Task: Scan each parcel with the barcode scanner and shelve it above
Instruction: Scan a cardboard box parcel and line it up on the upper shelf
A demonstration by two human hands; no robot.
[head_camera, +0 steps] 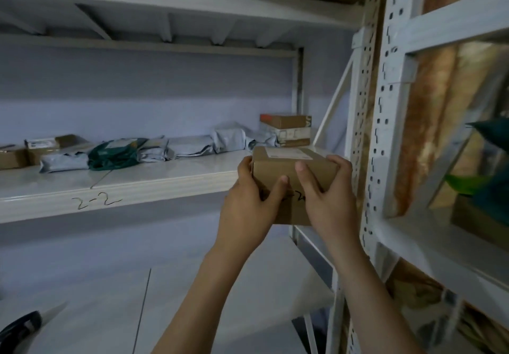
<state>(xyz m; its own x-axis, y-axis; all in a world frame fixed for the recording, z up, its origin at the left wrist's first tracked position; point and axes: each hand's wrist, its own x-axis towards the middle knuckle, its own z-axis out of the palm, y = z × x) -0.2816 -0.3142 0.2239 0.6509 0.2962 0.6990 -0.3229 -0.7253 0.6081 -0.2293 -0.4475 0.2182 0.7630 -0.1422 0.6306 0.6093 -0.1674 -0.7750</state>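
Note:
I hold a small brown cardboard parcel [278,167] with a white label on its top, raised at the right end of the white shelf [137,188]. My left hand [249,202] grips its left side and my right hand [327,199] grips its right side, both thumbs on the near face. Handwriting on the box front is partly covered by my fingers. The shelf's front edge is marked "2-2". A dark object, possibly the barcode scanner [19,329], lies at the bottom left on the lower surface.
Along the back of the shelf lie grey poly mailers [190,147], a green bag [113,155], brown boxes [33,149] at the left and stacked boxes [286,130] at the right. A perforated white upright [385,122] stands right of my hands, with another rack behind it.

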